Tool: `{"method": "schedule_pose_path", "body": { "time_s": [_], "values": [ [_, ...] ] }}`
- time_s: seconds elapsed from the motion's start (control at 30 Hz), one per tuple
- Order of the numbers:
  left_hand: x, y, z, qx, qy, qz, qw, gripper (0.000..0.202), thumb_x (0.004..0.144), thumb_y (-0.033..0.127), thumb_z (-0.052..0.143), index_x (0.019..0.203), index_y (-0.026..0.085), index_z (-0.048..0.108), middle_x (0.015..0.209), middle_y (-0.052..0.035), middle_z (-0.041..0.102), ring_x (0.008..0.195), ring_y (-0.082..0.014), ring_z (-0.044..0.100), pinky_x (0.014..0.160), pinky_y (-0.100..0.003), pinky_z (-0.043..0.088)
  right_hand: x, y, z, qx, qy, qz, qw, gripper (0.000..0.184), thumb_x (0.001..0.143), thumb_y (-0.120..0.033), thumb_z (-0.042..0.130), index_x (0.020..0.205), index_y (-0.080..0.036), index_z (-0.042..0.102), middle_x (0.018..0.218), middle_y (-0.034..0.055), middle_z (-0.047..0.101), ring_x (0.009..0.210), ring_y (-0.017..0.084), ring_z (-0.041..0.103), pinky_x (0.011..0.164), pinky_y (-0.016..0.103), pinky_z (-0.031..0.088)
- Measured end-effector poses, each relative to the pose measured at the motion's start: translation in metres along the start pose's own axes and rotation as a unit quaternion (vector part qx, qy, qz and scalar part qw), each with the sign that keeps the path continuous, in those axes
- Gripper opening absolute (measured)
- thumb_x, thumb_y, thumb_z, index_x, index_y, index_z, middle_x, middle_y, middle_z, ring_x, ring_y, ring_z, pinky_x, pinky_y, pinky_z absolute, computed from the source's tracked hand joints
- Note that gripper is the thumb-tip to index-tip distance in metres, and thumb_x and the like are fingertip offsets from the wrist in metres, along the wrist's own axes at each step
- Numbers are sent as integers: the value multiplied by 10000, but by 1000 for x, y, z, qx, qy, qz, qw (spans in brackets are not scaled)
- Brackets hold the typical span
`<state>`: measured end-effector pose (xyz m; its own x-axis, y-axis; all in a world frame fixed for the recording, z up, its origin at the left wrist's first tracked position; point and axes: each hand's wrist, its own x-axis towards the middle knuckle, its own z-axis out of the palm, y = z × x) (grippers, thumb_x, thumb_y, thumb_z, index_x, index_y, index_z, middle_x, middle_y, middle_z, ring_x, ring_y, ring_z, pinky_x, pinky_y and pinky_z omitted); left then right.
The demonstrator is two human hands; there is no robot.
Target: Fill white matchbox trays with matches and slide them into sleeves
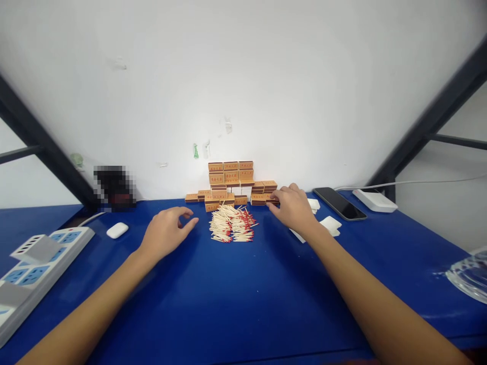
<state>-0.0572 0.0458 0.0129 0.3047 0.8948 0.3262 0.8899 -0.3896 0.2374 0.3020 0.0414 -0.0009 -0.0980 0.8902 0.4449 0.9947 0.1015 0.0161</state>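
A heap of red-tipped matches lies on the blue table. Behind it, orange matchboxes are stacked against the white wall. A smaller stack of matchboxes stands to the right. My right hand reaches that smaller stack, fingers curled round a box at its lower right. My left hand hovers left of the matches, fingers loosely curled and apart, holding nothing.
A black phone and a white adapter box lie at the back right. White box trays sit by my right wrist. A power strip and white earbud case are on the left; clear plastic at the right edge.
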Motion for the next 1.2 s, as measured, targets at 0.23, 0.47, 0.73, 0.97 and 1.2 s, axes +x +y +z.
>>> {"method": "schedule_pose_path", "body": {
  "time_s": [0.23, 0.47, 0.73, 0.97, 1.2],
  "values": [
    [-29, 18, 1, -50, -49, 143, 987, 276, 997, 445, 581, 1071, 242, 753, 1003, -36, 782, 747, -196, 689, 691, -319, 492, 27, -11, 24, 8, -25, -90, 996, 350, 887, -367, 726, 1184, -182, 713, 1185, 173, 671, 1180, 365, 493, 913, 434, 385],
    [-24, 0, 23, -139, -19, 112, 984, 270, 992, 422, 597, 1096, 229, 755, 809, -3, 729, 647, -147, 623, 649, -280, 487, 40, -5, 24, 13, -49, -74, 996, 373, 876, -363, 751, 1190, -172, 686, 1196, 170, 684, 1140, 346, 529, 881, 404, 413],
    [-27, -3, 24, -156, 13, 124, 980, 256, 991, 408, 598, 1101, 230, 746, 751, 14, 695, 622, -133, 600, 651, -267, 492, 11, 55, -47, 27, -131, 62, 989, 385, 843, -509, 716, 1044, -181, 740, 940, 107, 755, 854, 270, 672, 703, 345, 460],
    [-27, 0, 27, -159, 8, 139, 977, 232, 983, 393, 611, 1072, 232, 753, 735, 20, 696, 585, -122, 583, 602, -249, 471, -10, 69, -63, 77, -269, 134, 951, 354, 719, -554, 795, 839, -222, 763, 885, 87, 776, 748, 247, 703, 586, 318, 469],
    [-27, 2, 25, -159, 4, 135, 978, 233, 982, 389, 607, 1065, 232, 758, 737, 18, 700, 589, -127, 586, 604, -254, 467, -13, 63, -59, 46, -340, 130, 930, 171, 743, -298, 729, 600, -231, 663, 709, 52, 726, 650, 214, 648, 544, 311, 407]
  ]
}}
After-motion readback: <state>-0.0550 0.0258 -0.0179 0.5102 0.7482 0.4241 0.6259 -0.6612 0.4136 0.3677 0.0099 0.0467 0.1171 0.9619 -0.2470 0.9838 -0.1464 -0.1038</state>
